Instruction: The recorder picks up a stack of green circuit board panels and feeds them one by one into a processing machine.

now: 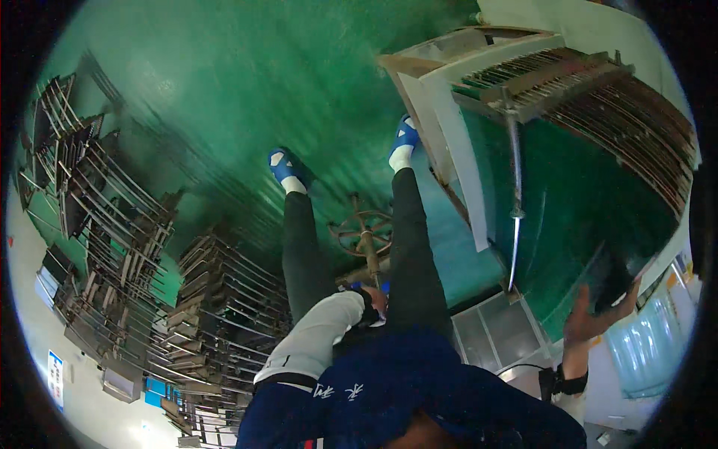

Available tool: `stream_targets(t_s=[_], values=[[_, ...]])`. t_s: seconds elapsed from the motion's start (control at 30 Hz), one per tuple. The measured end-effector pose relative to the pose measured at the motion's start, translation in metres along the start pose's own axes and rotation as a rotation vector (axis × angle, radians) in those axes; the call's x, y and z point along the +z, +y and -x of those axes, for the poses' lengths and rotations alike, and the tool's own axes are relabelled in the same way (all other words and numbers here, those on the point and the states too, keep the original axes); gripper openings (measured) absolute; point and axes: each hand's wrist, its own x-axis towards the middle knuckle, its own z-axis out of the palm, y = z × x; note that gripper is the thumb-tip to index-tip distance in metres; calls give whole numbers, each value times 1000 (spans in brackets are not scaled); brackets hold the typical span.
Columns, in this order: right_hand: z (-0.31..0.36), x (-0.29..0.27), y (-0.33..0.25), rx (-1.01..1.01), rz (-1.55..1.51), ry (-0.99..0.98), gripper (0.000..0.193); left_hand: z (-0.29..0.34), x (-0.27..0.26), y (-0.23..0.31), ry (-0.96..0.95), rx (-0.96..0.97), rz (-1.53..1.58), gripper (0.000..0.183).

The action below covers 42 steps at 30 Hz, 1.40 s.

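Note:
My right hand (pixel 591 318) is raised at the right, its fingers around a dark flat object (pixel 615 278) with a pale spot on its lower edge. What kind of thing it is stays unclear in the dim light. Between my thighs lies my left hand (pixel 378 301), at the end of a white sleeve with a dark band at the wrist. Its fingers are mostly hidden, beside something blue (pixel 360 285) above a metal stand with a round ring (pixel 365 230).
Racks of stacked metal frames (pixel 217 299) crowd the left side. At the right stands a pale cabinet-like frame (pixel 441 127) with a slatted rack (pixel 553 82) and a metal rod (pixel 516 172). Clear plastic sheeting (pixel 643 348) hangs at the lower right. The floor (pixel 224 67) is green.

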Motion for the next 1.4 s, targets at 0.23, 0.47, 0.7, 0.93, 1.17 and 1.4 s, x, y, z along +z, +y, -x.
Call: stream_targets(t_s=[0.23, 0.47, 0.7, 0.93, 1.17, 1.4], values=[[11, 4, 10, 51, -58, 5, 82, -15, 42, 15, 86, -4, -170, 49], [13, 5, 11, 106, -181, -34, 80, 33, -1, 31, -63, 61, 148, 42], [-8, -8, 2, 58, -57, -90, 75, 4, 7, 14, 174, 163, 143, 41], [-10, -19, 10, -78, -13, -61, 77, 103, -57, 48, 383, 246, 144, 35], [-10, -30, 1, -120, -38, -96, 72, 171, -107, 106, 175, -112, -66, 53], [-12, -34, -7, -119, 23, -98, 67, 144, -91, 68, 447, 96, -53, 24]])
